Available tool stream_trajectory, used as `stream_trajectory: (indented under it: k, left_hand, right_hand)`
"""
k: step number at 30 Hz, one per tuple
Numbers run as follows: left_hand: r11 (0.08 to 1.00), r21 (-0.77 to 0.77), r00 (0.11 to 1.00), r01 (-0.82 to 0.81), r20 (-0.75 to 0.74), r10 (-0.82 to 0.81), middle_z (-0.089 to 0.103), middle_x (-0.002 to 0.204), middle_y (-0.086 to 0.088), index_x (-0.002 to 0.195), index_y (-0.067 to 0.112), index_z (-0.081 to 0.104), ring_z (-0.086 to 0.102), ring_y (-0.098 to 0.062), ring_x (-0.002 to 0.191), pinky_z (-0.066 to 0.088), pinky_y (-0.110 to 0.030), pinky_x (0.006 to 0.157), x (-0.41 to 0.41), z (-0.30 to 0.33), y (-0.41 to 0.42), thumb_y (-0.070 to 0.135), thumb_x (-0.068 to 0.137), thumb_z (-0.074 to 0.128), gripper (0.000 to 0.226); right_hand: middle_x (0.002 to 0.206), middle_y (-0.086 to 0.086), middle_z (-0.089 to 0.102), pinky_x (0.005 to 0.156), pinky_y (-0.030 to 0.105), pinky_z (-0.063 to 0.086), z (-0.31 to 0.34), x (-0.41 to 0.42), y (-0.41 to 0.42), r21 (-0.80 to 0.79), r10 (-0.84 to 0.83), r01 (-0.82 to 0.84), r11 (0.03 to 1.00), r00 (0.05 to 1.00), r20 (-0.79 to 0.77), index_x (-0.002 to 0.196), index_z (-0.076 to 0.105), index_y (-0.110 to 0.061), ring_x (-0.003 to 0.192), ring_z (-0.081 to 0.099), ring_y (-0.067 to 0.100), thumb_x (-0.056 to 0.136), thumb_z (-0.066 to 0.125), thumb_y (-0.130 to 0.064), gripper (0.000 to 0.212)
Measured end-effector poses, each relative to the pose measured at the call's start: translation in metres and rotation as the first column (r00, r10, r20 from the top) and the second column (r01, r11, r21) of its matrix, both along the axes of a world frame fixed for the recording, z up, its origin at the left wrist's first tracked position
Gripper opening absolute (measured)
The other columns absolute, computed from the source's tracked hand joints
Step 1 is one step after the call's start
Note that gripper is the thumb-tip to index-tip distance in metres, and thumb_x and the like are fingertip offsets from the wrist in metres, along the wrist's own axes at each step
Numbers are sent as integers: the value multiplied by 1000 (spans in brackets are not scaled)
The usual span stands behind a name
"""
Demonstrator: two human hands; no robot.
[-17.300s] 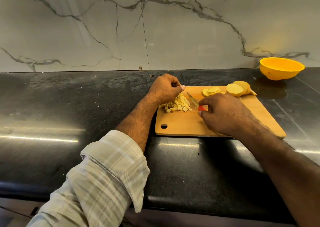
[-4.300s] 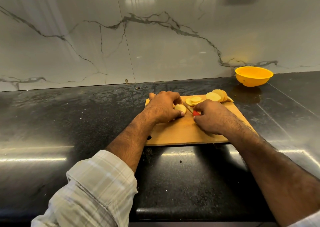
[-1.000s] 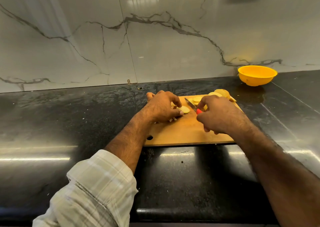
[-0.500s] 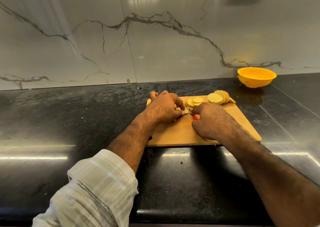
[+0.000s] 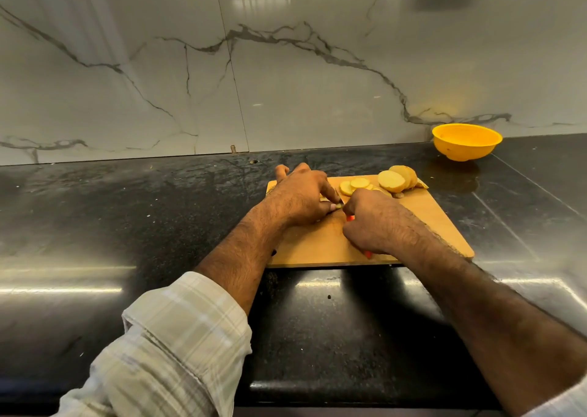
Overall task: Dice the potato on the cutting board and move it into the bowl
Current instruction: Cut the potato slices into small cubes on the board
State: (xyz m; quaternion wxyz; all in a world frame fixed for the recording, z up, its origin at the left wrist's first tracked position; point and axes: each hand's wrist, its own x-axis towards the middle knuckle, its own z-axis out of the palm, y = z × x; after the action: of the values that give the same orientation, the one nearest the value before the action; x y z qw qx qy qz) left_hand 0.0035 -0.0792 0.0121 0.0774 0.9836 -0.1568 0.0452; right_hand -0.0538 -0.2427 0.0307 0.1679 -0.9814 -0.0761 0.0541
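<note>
Cutting board lies on the dark bench toward its far edge, a little right of centre. My left hand sits on the board's far-left part, fingers curled down over a potato piece I can barely see; only a pale sliver shows at the fingertips. My right hand is clamped on the knife handle, red showing between the fingers; the blade is hidden between the two hands, which nearly touch.

Rest of the potato: round slices on the board's far edge, and just right of them the uncut end piece by the far-right corner. Yellow bowl stands well apart from the board, against the wall toward the bench's far-right corner. I cannot tell what it holds.

Handling judgement: raw potato is firm and stiff, light in slices, wet and slippery on cut faces. Slices should lie flat and stable; the rounded end piece may rock unless set cut face down. I would pin each piece from above with fingertips tucked back from the blade, and gather the dice by scooping, not pinching
</note>
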Motion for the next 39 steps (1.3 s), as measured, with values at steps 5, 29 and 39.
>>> stream_trajectory:
  k: [5,29,39]
  left_hand:
    - [999,-37,1000,-8,10,9,62,128,21,112,45,78,38,-14,135,14,-60,116,-1,-1,1,53,97,69,20]
    - [997,-68,999,-47,24,48,71,121,23,107,41,80,48,-10,133,24,-50,108,2,-2,2,41,94,77,13]
    - [998,-32,998,-53,19,54,71,120,22,107,42,79,50,-11,130,27,-52,109,5,-1,2,41,94,77,14]
  right_hand:
    - [110,0,68,77,30,58,-7,1,-5,34,-17,15,999,999,42,132,67,-21,92,61,16,96,66,-28,36]
    - [106,1,66,75,30,53,-8,1,2,18,-13,12,1000,998,60,128,67,-20,92,59,17,97,63,-26,32]
    - [115,1,61,88,35,57,-6,-11,11,-69,28,-25,997,999,36,136,60,-23,100,56,18,95,66,-29,41]
